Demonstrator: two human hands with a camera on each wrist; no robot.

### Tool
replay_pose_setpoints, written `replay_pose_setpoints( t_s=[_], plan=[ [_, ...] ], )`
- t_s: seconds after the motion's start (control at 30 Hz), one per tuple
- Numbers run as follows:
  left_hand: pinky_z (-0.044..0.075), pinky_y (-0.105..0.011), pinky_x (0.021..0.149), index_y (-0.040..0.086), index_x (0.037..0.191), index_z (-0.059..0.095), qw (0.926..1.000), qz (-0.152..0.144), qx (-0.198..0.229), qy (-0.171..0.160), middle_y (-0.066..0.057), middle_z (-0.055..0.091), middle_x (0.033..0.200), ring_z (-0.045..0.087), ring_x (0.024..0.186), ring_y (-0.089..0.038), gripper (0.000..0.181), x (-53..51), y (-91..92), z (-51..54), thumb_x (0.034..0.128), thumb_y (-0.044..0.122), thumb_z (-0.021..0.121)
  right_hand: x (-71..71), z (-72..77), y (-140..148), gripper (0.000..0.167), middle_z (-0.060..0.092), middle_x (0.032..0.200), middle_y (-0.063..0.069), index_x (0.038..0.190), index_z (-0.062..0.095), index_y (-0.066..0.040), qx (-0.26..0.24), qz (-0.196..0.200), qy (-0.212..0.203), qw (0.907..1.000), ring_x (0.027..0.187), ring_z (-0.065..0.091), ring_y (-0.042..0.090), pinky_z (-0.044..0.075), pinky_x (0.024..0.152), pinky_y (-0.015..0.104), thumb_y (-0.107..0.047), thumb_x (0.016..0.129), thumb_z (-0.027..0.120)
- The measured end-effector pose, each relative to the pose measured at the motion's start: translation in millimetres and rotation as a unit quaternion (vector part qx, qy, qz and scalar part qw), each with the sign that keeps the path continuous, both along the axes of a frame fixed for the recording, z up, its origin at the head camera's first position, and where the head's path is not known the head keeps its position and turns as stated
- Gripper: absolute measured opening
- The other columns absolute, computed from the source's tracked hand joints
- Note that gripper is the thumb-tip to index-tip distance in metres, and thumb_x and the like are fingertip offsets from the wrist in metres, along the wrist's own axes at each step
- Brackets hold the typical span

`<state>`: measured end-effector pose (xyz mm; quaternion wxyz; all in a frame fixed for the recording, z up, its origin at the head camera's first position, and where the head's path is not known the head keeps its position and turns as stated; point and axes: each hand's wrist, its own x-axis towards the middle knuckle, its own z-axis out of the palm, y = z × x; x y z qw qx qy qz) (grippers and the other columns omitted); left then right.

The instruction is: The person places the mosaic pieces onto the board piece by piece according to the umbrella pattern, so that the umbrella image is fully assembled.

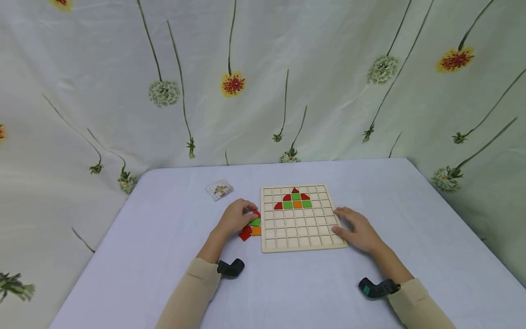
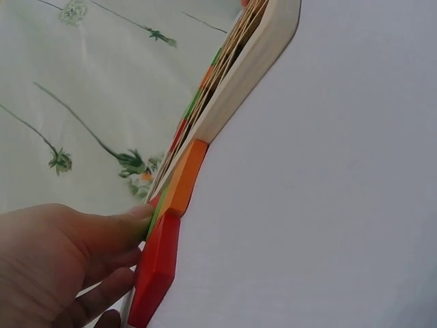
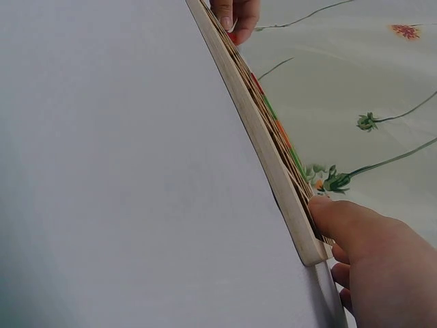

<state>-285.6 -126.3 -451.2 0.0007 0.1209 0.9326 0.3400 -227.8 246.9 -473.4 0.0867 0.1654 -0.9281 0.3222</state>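
Observation:
A wooden grid board (image 1: 304,228) lies flat, with red, green and orange pieces (image 1: 297,204) in its upper cells. Just left of it, my left hand (image 1: 236,217) pinches a rounded red piece (image 1: 257,213) between thumb and fingertips, above a green piece (image 1: 255,222). An orange piece (image 1: 256,231) and more red pieces (image 1: 245,233) lie below, near the board's left edge; the left wrist view shows the orange piece (image 2: 186,179) against the board. My right hand (image 1: 359,230) rests at the board's right edge, fingers spread and thumb (image 3: 328,212) on its rim.
A small card (image 1: 219,189) printed with a coloured grid pattern lies behind my left hand, left of the board. The white-covered table (image 1: 304,292) ends at a floral cloth backdrop (image 1: 263,91). Black wrist-worn cameras (image 1: 231,268) sit at both sleeve cuffs.

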Motion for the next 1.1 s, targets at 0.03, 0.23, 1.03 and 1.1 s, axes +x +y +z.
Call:
replay_pose_setpoints(
  t_s=[0.03,0.23,1.03,1.1],
  plan=[
    [0.047,-0.043,0.093,0.011,0.108,0.071,1.0,0.001,0.004,-0.001,-0.007,0.063,0.109,0.056,0.105,-0.026,0.02,0.0,0.2,-0.3,0.089,0.016,0.072,-0.1,0.0,0.1,0.056,0.05,0.14,0.023,0.134,0.055,0.002,0.001,0.0,0.0,1.0,0.133,0.037,0.045,0.027,0.107,0.06,-0.03,0.091,0.068],
    [0.05,-0.039,0.086,0.013,0.107,0.069,0.9997,0.005,0.026,-0.001,-0.003,0.064,0.101,0.056,0.096,-0.022,0.019,-0.7,0.6,-3.2,0.0885,0.016,0.073,-0.6,-0.4,-0.1,0.056,0.049,0.14,0.023,0.135,0.055,0.002,0.003,-0.003,-0.004,1.0,0.134,0.037,0.045,0.027,0.107,0.06,-0.031,0.091,0.068],
    [0.047,-0.03,0.071,0.013,0.099,0.068,0.9972,0.013,0.074,0.006,0.001,0.063,0.086,0.054,0.08,-0.019,0.008,-5.6,-0.9,4.9,0.0911,0.011,0.069,-2.5,-1.0,-0.4,0.057,0.049,0.14,0.025,0.135,0.054,0.003,0.002,0.002,-0.002,1.0,0.133,0.037,0.046,0.027,0.106,0.061,-0.031,0.091,0.068],
    [0.047,-0.031,0.072,0.013,0.099,0.068,0.9973,0.015,0.072,0.006,0.001,0.063,0.087,0.054,0.082,-0.019,0.008,-6.4,-0.2,8.7,0.0913,0.012,0.068,-1.6,-1.5,0.1,0.056,0.049,0.14,0.025,0.135,0.054,0.003,0.0,0.002,-0.002,1.0,0.133,0.037,0.046,0.027,0.106,0.061,-0.031,0.091,0.067]
  ],
)
